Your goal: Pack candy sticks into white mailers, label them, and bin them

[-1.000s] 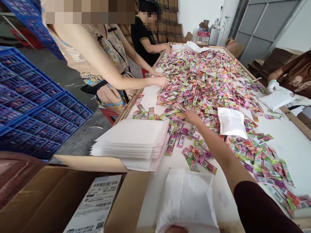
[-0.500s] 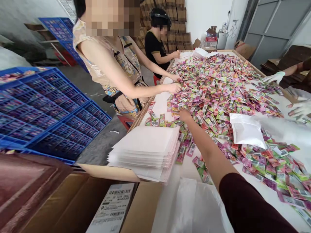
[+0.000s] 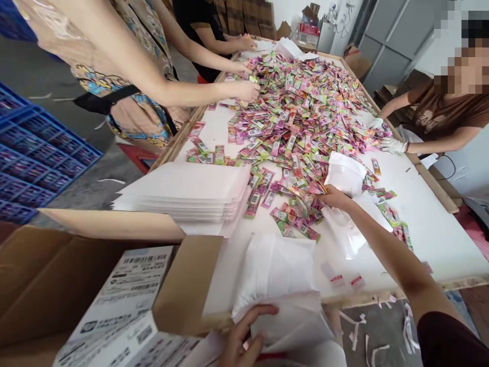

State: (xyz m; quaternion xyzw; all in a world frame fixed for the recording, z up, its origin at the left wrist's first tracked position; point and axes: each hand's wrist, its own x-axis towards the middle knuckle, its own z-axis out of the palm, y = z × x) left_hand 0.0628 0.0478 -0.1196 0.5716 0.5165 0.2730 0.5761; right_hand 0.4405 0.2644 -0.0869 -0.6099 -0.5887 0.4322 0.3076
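My left hand (image 3: 246,331) is at the bottom edge, its fingers closed on the near end of a white mailer bag (image 3: 280,262). This bag lies over the table's front edge; part of the hand is out of frame. Further out, my right hand (image 3: 336,198) reaches over the table with a few pink and orange sachets (image 3: 316,187) at its closed fingertips. Just behind it lies a puffy white packet (image 3: 346,171), and beneath the wrist a clear plastic bag (image 3: 349,237). A large heap of pink and green sachets (image 3: 301,109) spreads beyond.
A stack of white mailers (image 3: 187,183) stands left of the sachets. Nearer is an open cardboard box (image 3: 198,285) holding labelled white cartons (image 3: 114,300). Blue crates (image 3: 38,153) stand at far left. Co-workers' hands (image 3: 248,92) and gloved hands (image 3: 393,145) touch the heap.
The view has swung right. My left hand has come into sight on the mailer bag. My right hand has left the heap's near-left edge. Sachets at the right front have shifted away.
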